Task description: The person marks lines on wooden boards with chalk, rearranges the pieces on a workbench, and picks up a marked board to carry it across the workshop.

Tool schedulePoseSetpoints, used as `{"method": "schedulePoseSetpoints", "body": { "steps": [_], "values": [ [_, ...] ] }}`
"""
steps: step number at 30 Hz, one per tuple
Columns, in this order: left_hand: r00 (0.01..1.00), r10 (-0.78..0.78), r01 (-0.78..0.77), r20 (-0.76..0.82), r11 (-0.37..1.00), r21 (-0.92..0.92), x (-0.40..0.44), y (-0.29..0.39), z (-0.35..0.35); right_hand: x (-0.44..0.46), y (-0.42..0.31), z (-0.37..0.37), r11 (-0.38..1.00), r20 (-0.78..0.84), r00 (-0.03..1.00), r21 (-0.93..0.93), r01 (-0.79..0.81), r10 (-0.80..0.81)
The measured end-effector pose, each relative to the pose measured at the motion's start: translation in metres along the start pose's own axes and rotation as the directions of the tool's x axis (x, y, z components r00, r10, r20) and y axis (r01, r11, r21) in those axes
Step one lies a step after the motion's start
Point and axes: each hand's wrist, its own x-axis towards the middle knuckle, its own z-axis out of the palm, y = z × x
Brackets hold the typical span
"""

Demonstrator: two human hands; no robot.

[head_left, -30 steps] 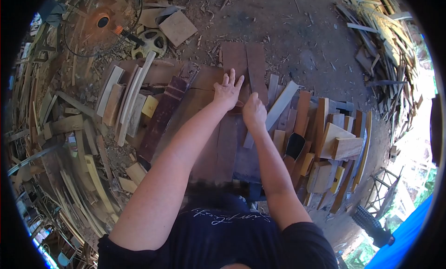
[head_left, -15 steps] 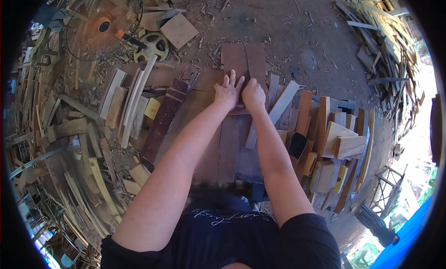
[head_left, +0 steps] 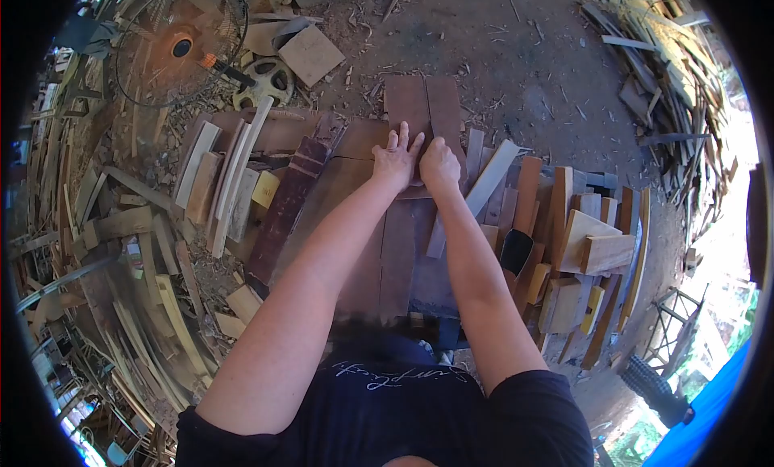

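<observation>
My left hand [head_left: 395, 161] lies on a reddish-brown board [head_left: 407, 100] with its fingers spread. Close beside it, my right hand [head_left: 441, 167] is closed over the board's right part, near a dark line running lengthwise. Whatever the right fingers hold is hidden beneath them. The board's far end extends past the work table [head_left: 322, 225]. A dark red, worn wooden beam [head_left: 286, 201] lies to the left of my hands. Just right of my right hand, a pale wood strip [head_left: 492, 177] lies at a slant.
Wood offcuts [head_left: 606, 255] crowd the table's right side, with a black curved object [head_left: 516, 251] among them. More strips [head_left: 240, 173] lie at the left. A wire-caged fan [head_left: 182, 48] stands at the back left. Scrap piles [head_left: 673, 72] rise at the far right.
Since one second ago, my right hand has moved slightly up and left, closer to my left hand. The left hand has stayed in nearly the same place.
</observation>
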Motion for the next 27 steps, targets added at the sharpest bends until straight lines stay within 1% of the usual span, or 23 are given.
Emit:
{"method": "schedulePoseSetpoints", "body": {
  "steps": [1, 3, 4, 5, 7, 9, 10, 12, 13, 15, 16, 18, 20, 21, 24, 25, 27],
  "values": [
    [1.0, 0.003, -0.003, -0.004, 1.0, -0.004, -0.004, 0.0, -0.009, -0.014, 0.003, -0.005, 1.0, 0.011, 1.0, -0.006, -0.004, 0.004],
    [0.997, 0.039, -0.03, 0.067, 0.991, -0.13, -0.012, -0.002, -0.023, -0.03, 0.007, -0.009, 1.0, 0.029, 1.0, -0.023, -0.006, 0.007],
    [0.997, 0.037, -0.027, 0.073, 0.99, -0.138, -0.011, -0.003, -0.023, -0.036, 0.007, -0.009, 1.0, 0.022, 1.0, -0.013, -0.011, 0.011],
    [0.997, 0.043, -0.035, 0.06, 0.991, -0.131, -0.012, -0.003, -0.021, -0.043, 0.009, -0.006, 1.0, 0.02, 1.0, 0.0, -0.02, 0.02],
    [0.998, 0.048, -0.043, 0.043, 0.993, -0.111, -0.015, -0.002, -0.02, -0.018, 0.004, 0.0, 1.0, 0.013, 1.0, 0.016, -0.019, 0.019],
    [0.996, -0.004, 0.014, 0.084, 0.994, -0.111, -0.011, 0.003, -0.026, 0.001, -0.002, 0.001, 0.999, -0.017, 1.0, 0.033, -0.006, 0.006],
    [0.997, -0.006, 0.014, 0.077, 0.994, -0.107, -0.006, 0.002, -0.016, 0.004, -0.004, 0.0, 0.999, -0.009, 1.0, 0.034, -0.006, 0.006],
    [1.0, -0.019, 0.019, -0.012, 1.0, 0.016, 0.003, 0.002, 0.005, -0.003, -0.002, -0.004, 1.0, -0.003, 1.0, 0.03, -0.009, 0.009],
    [1.0, -0.018, 0.018, -0.015, 1.0, 0.009, -0.002, 0.001, -0.009, -0.021, 0.004, -0.009, 1.0, 0.006, 1.0, 0.004, -0.001, 0.001],
    [0.996, 0.021, -0.01, 0.088, 0.992, -0.126, -0.014, 0.0, -0.029, -0.033, 0.007, -0.012, 0.999, 0.029, 1.0, -0.035, 0.005, -0.004],
    [0.995, 0.02, -0.007, 0.096, 0.991, -0.135, -0.013, 0.001, -0.024, -0.036, 0.007, -0.01, 0.999, 0.028, 0.999, -0.037, -0.018, 0.019],
    [0.999, 0.028, -0.024, 0.027, 0.992, -0.123, -0.011, -0.001, -0.017, -0.031, 0.005, -0.005, 0.999, 0.032, 0.999, -0.027, -0.044, 0.044],
    [0.999, 0.0, 0.005, 0.045, 0.995, -0.097, -0.011, 0.004, -0.022, 0.002, -0.002, -0.002, 1.0, 0.009, 1.0, 0.023, -0.008, 0.008],
    [0.998, -0.027, 0.032, 0.064, 0.996, -0.081, -0.01, 0.006, -0.023, 0.004, -0.003, -0.003, 1.0, 0.0, 1.0, 0.03, -0.002, 0.002],
    [0.999, -0.012, 0.014, 0.052, 0.999, -0.031, -0.006, 0.004, -0.014, -0.008, 0.001, -0.008, 0.999, -0.01, 0.999, 0.014, 0.031, -0.031],
    [0.999, -0.01, 0.012, 0.051, 0.999, -0.037, -0.007, 0.002, -0.021, -0.027, 0.005, -0.014, 0.999, 0.008, 0.999, -0.023, 0.036, -0.035],
    [0.997, 0.02, -0.01, 0.079, 0.992, -0.123, -0.013, 0.001, -0.026, -0.039, 0.011, -0.013, 0.997, 0.044, 0.999, -0.07, 0.032, -0.029]
  ]
}}
